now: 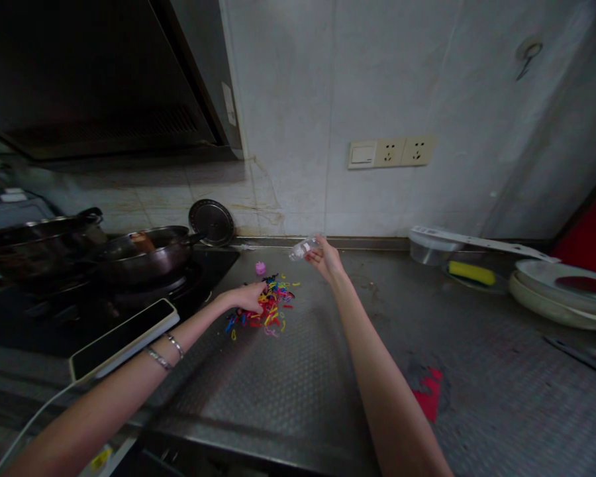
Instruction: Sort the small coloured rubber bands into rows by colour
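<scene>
Right fingers [316, 259] pinch clear plastic container [302, 250], contents unclear; left fingers [257, 292] at loose multicoloured loops [273, 314], can't tell opening or grip. Dimpled metal desk [288, 391].

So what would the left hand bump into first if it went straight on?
The pile of colourful little pieces; the left hand seems to be touching it, though depth is unclear.

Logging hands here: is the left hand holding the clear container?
No, the right hand holds the clear container, while the left hand touches the coloured pieces.
</scene>
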`<state>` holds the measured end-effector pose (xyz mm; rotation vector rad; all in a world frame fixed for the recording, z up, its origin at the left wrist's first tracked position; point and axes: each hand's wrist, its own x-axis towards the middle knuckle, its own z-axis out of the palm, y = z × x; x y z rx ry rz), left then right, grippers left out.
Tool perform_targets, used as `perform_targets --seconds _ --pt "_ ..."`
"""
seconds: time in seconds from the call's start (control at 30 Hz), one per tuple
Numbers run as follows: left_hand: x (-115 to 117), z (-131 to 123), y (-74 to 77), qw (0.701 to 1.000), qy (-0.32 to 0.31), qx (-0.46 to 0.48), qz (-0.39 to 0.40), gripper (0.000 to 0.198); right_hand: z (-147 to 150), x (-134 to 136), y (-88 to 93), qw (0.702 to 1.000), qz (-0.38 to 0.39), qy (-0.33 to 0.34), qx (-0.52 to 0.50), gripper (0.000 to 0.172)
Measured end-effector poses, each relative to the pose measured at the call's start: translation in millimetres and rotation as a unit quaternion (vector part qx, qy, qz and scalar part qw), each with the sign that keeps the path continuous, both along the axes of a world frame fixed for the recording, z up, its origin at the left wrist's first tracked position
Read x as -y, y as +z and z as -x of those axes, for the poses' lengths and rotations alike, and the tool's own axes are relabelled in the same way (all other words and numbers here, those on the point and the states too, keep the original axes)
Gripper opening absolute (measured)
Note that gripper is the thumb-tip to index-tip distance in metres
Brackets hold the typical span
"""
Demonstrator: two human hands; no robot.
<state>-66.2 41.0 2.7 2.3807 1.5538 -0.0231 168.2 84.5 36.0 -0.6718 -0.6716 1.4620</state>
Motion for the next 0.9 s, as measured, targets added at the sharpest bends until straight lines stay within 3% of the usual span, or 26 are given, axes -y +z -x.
perform_targets --seconds 0.1,0.23,0.37,0.47,0.6,0.77,0.9 --pt "-5 -4 -1.3 0.999 -0.002 -0.001 -0.039 0.037 0 0 0.4 1.0 0.001 0.0 0.003 0.023" --pt "-13 -2 20.2 0.994 0.016 0.076 -0.08 0.026 0 0 0.9 1.0 0.002 0.001 0.003 0.023" --pt "-20 9 46.9 0.988 0.053 0.142 -0.019 0.034 -2 -1 0.7 1.0 0.002 -0.001 0.001 0.023" --pt "-25 18 56.5 0.986 0.074 0.146 0.026 0.039 -3 -1 0.3 1.0 -0.003 0.002 -0.001 0.022" --pt "-32 28 56.1 0.984 0.089 0.154 0.032 0.033 -3 0 0.4 1.0 -0.004 0.002 -0.001 0.021" --pt "-42 44 49.6 0.979 0.078 0.154 0.11 0.031 -1 2 2.2 1.0 0.008 0.003 0.003 0.019" --pt "-52 57 43.3 0.986 0.1 0.116 0.064 0.043 -1 2 2.4 1.0 0.011 0.004 0.004 0.02"
